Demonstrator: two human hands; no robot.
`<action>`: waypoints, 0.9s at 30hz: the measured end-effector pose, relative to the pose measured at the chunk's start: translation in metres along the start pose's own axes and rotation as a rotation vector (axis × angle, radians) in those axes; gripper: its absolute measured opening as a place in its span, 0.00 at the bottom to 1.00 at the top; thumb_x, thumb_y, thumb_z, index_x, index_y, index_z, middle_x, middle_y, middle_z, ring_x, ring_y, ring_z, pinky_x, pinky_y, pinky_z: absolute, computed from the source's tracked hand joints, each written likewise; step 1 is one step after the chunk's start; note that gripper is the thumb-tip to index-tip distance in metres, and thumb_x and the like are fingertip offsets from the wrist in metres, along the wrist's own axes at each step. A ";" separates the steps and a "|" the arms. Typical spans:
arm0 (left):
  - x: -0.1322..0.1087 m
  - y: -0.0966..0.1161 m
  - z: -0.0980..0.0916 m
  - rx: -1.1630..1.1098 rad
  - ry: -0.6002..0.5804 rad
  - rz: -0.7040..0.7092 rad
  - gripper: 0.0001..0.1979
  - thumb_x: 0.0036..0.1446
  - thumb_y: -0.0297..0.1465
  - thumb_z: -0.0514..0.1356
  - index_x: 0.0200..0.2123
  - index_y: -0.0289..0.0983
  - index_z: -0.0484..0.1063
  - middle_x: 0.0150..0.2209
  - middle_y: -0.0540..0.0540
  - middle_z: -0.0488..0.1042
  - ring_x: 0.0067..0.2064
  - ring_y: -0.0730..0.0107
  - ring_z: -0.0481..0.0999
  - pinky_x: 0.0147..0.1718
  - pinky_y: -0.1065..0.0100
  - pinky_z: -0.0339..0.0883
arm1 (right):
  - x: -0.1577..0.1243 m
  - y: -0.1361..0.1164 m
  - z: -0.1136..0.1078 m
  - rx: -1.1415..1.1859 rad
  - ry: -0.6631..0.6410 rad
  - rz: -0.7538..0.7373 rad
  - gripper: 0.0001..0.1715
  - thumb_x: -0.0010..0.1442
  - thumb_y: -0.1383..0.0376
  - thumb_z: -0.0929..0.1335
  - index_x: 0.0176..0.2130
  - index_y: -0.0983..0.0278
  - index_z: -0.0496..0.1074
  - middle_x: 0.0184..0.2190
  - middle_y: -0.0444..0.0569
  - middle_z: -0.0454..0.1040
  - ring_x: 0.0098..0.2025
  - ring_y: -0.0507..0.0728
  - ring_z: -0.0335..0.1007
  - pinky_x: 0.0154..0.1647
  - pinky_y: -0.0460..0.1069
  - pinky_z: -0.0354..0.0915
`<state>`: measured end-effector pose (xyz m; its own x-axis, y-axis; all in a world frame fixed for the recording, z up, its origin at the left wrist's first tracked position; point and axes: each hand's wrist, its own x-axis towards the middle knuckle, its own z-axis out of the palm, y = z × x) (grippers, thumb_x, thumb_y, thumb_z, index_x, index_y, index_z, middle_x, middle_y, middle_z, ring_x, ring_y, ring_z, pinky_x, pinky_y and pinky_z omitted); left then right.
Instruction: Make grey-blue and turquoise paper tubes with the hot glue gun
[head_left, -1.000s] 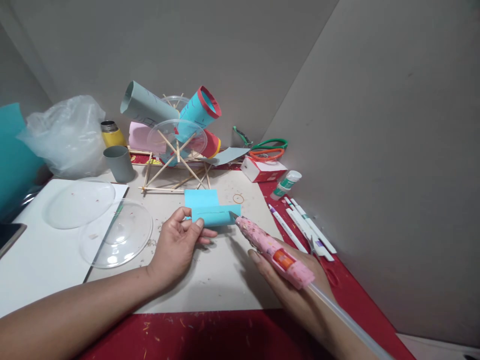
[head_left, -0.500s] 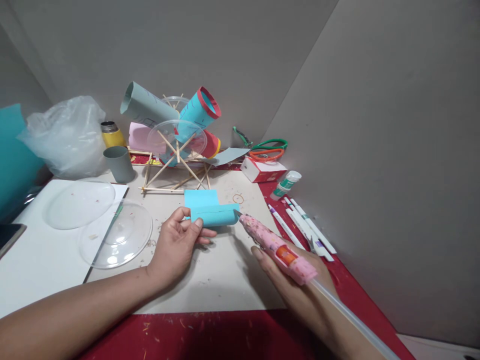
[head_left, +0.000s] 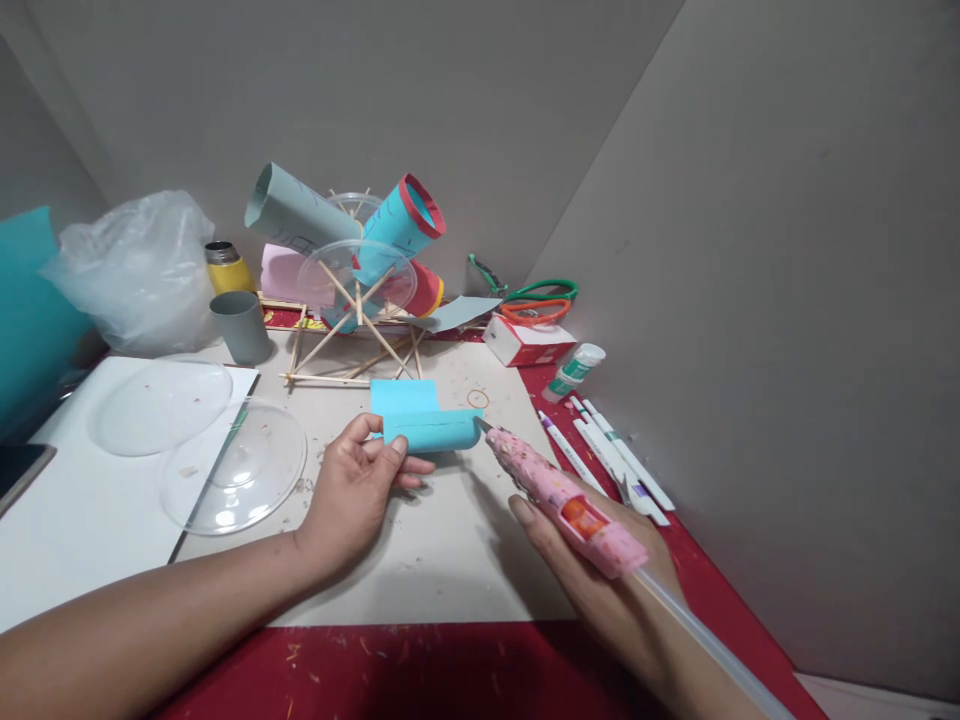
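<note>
My left hand (head_left: pixel 367 475) pinches the left end of a light-blue paper (head_left: pixel 431 432), curled over into a roll, with its thumb on top. A thin line runs along the roll's upper side. In my right hand (head_left: pixel 600 560) is a pink glue gun (head_left: pixel 562 500) with an orange patch and a long clear glue stick (head_left: pixel 705 640) out of its back. Its metal nozzle meets the right end of the roll, touching it or just above it. Behind the roll shows a flat blue paper piece (head_left: pixel 403 395).
A stick frame (head_left: pixel 358 300) bearing paper tubes (head_left: pixel 397 235) stands behind. Clear plastic lids (head_left: pixel 240 480) lie left on white board, near a grey cup (head_left: pixel 241 330), yellow bottle (head_left: pixel 226 268) and plastic bag (head_left: pixel 135 270). Right are markers (head_left: pixel 626 455), a glue bottle (head_left: pixel 574 372) and a box (head_left: pixel 529 340).
My right hand has shifted slightly right and down with the glue gun, whose nozzle stays at the roll's right end. My left hand keeps its hold on the paper.
</note>
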<state>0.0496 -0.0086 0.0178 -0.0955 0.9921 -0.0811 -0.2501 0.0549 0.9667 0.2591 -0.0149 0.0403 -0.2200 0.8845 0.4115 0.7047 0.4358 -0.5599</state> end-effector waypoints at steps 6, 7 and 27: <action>0.001 0.001 0.001 0.000 0.004 0.000 0.14 0.57 0.39 0.62 0.39 0.37 0.63 0.28 0.43 0.82 0.29 0.68 0.80 0.32 0.69 0.74 | -0.001 0.005 0.000 -0.035 -0.050 -0.044 0.11 0.61 0.61 0.65 0.28 0.57 0.73 0.23 0.46 0.74 0.29 0.58 0.76 0.29 0.47 0.71; 0.001 0.001 0.001 0.000 0.003 0.002 0.14 0.58 0.39 0.62 0.39 0.37 0.64 0.28 0.44 0.82 0.29 0.68 0.80 0.32 0.69 0.74 | -0.001 0.005 0.000 -0.031 -0.045 -0.054 0.10 0.61 0.61 0.65 0.29 0.57 0.73 0.23 0.46 0.74 0.29 0.57 0.76 0.29 0.47 0.71; 0.000 0.002 0.001 -0.002 0.008 0.005 0.12 0.59 0.37 0.61 0.39 0.37 0.64 0.28 0.44 0.82 0.28 0.70 0.80 0.32 0.69 0.74 | 0.001 -0.002 -0.002 -0.006 -0.035 0.063 0.12 0.60 0.61 0.66 0.26 0.58 0.71 0.21 0.44 0.74 0.23 0.56 0.73 0.25 0.47 0.68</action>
<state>0.0496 -0.0082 0.0200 -0.1047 0.9914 -0.0781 -0.2512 0.0496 0.9667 0.2587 -0.0154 0.0428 -0.1987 0.9155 0.3498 0.7221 0.3781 -0.5794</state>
